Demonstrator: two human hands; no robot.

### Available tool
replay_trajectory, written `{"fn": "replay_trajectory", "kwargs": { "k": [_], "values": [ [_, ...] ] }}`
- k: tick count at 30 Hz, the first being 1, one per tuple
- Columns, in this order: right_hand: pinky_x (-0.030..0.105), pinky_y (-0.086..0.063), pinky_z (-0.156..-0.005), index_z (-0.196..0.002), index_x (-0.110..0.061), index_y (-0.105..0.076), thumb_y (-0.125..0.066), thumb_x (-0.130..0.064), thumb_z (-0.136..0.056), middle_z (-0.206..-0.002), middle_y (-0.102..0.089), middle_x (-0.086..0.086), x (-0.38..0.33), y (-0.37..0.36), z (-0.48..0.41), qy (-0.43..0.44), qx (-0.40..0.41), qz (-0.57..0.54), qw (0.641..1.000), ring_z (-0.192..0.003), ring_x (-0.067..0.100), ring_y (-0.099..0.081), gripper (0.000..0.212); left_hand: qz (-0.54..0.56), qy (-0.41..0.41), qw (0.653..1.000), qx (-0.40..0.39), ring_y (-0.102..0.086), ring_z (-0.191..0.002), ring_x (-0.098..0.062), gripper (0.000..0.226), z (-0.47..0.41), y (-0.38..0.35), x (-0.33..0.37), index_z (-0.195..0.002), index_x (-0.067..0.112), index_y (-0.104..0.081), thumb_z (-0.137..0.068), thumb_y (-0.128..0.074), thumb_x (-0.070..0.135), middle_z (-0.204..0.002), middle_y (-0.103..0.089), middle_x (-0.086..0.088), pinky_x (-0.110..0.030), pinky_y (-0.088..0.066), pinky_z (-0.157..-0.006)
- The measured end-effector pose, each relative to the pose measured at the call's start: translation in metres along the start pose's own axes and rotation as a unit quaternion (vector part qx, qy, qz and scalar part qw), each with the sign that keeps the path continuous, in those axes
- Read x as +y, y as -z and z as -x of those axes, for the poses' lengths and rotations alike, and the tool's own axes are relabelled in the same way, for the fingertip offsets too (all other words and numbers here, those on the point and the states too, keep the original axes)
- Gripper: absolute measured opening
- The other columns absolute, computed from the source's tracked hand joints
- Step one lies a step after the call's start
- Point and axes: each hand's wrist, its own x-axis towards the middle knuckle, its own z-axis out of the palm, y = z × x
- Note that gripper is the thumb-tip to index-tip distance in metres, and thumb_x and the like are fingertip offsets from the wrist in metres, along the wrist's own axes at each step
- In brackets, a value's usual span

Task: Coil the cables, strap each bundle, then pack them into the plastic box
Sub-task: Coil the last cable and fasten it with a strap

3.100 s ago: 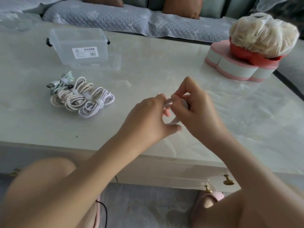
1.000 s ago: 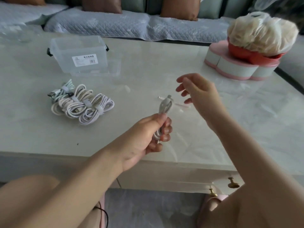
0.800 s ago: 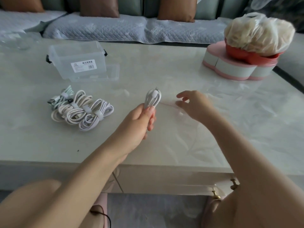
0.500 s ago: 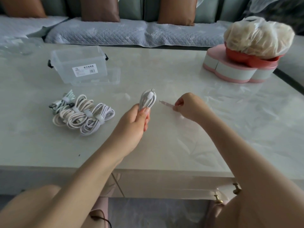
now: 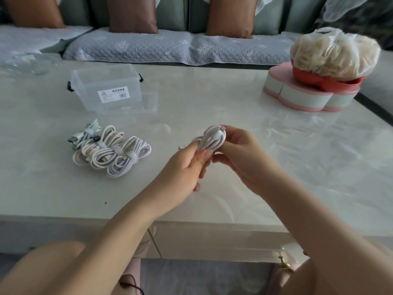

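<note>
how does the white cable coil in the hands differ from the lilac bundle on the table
The white coiled cable is held between left hand and right hand; the lilac cable bundle lies on the marble table. The lilac bundle has a pale strap round its middle; the white one shows none. Both are coiled.

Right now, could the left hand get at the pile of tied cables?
Probably yes: the pile lies just left of the left hand, bare table between. But that hand grips the white coil, shared with the right hand, so it must let go first.
</note>
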Motion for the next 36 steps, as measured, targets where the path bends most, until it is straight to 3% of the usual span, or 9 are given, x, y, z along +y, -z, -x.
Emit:
{"fn": "replay_trajectory", "kwargs": {
  "k": [4, 7, 10, 14, 17, 22, 28, 32, 36],
  "values": [
    [0.019, -0.044, -0.063, -0.085, -0.018, -0.065, -0.053, -0.001, -0.091, -0.08, -0.064, 0.003, -0.001, 0.004, -0.002, 0.01, 0.028, 0.02, 0.999, -0.072, 0.011, -0.057, 0.021, -0.081, -0.029, 0.996, 0.019, -0.043, -0.058, -0.01, 0.019, -0.001, 0.003, -0.007, -0.086, 0.025, -0.052, -0.099, -0.04, 0.032, -0.065, -0.049, 0.012, -0.032, -0.041, -0.056],
    [0.018, -0.044, -0.063, -0.097, -0.011, -0.069, -0.052, -0.002, -0.092, -0.089, -0.06, 0.009, 0.001, 0.008, -0.003, -0.018, -0.011, 0.038, 0.999, -0.078, 0.013, -0.052, 0.019, -0.134, -0.04, 0.99, 0.037, -0.045, -0.057, -0.005, 0.013, -0.001, 0.004, -0.012, -0.089, 0.028, -0.048, -0.098, -0.039, 0.031, -0.062, -0.053, 0.027, -0.028, -0.036, -0.062],
    [0.018, -0.044, -0.06, -0.09, -0.013, -0.069, -0.05, -0.003, -0.094, -0.079, -0.053, 0.006, -0.002, 0.01, -0.001, -0.026, -0.028, 0.03, 0.999, -0.067, 0.008, -0.047, 0.021, -0.172, -0.048, 0.982, 0.055, -0.047, -0.058, 0.002, 0.021, 0.0, 0.004, -0.009, -0.077, 0.034, -0.043, -0.098, -0.039, 0.031, -0.061, -0.05, 0.016, -0.021, -0.034, -0.059],
    [0.019, -0.044, -0.061, -0.08, -0.014, -0.068, -0.049, -0.002, -0.093, -0.07, -0.053, 0.0, -0.005, 0.012, 0.002, -0.035, -0.048, 0.031, 0.998, -0.062, 0.006, -0.047, 0.027, -0.189, -0.08, 0.976, 0.067, -0.057, -0.076, -0.01, 0.024, 0.002, 0.0, -0.004, -0.108, 0.023, -0.052, -0.098, -0.036, 0.037, -0.082, -0.06, 0.005, -0.033, -0.046, -0.072],
    [0.019, -0.044, -0.061, -0.075, -0.017, -0.069, -0.05, -0.004, -0.093, -0.066, -0.053, -0.004, -0.005, 0.011, 0.004, -0.046, -0.044, 0.024, 0.998, -0.06, 0.006, -0.046, 0.03, -0.214, -0.1, 0.968, 0.084, -0.051, -0.065, -0.018, 0.025, 0.001, -0.003, -0.002, -0.115, 0.018, -0.045, -0.096, -0.039, 0.033, -0.074, -0.055, 0.006, -0.038, -0.043, -0.064],
    [0.02, -0.044, -0.062, -0.075, -0.02, -0.07, -0.05, -0.001, -0.091, -0.067, -0.051, -0.003, -0.003, 0.009, 0.007, -0.045, -0.03, 0.033, 0.998, -0.06, 0.006, -0.045, 0.032, -0.183, -0.094, 0.973, 0.109, -0.06, -0.082, -0.034, 0.024, 0.0, -0.003, 0.004, -0.106, 0.014, -0.029, -0.094, -0.046, 0.027, -0.081, -0.053, 0.011, -0.046, -0.047, -0.071],
    [0.02, -0.043, -0.058, -0.086, -0.014, -0.07, -0.051, -0.001, -0.092, -0.071, -0.054, 0.0, -0.004, 0.01, 0.012, -0.048, -0.021, 0.046, 0.998, -0.056, 0.008, -0.046, 0.023, -0.134, -0.08, 0.984, 0.089, -0.047, -0.061, -0.011, 0.023, -0.002, -0.007, 0.0, -0.106, 0.018, -0.026, -0.095, -0.046, 0.022, -0.071, -0.051, 0.017, -0.036, -0.043, -0.069],
    [0.021, -0.042, -0.054, -0.091, -0.008, -0.068, -0.05, 0.0, -0.091, -0.061, -0.053, -0.005, -0.001, 0.011, 0.016, -0.029, 0.01, 0.084, 0.996, -0.053, 0.008, -0.046, 0.02, -0.087, -0.074, 0.992, 0.055, -0.04, -0.055, -0.011, 0.023, -0.004, -0.008, -0.005, -0.1, 0.028, -0.025, -0.096, -0.046, 0.019, -0.061, -0.054, 0.02, -0.033, -0.04, -0.062],
    [0.019, -0.045, -0.055, -0.09, -0.014, -0.068, -0.055, -0.002, -0.089, -0.062, -0.063, -0.007, -0.001, 0.016, 0.022, -0.012, 0.021, 0.114, 0.993, -0.055, 0.009, -0.051, 0.017, -0.026, -0.048, 0.998, 0.035, -0.042, -0.059, -0.012, 0.024, -0.004, -0.008, -0.007, -0.094, 0.032, -0.027, -0.097, -0.045, 0.016, -0.071, -0.056, 0.011, -0.03, -0.039, -0.062]
  ]
}}
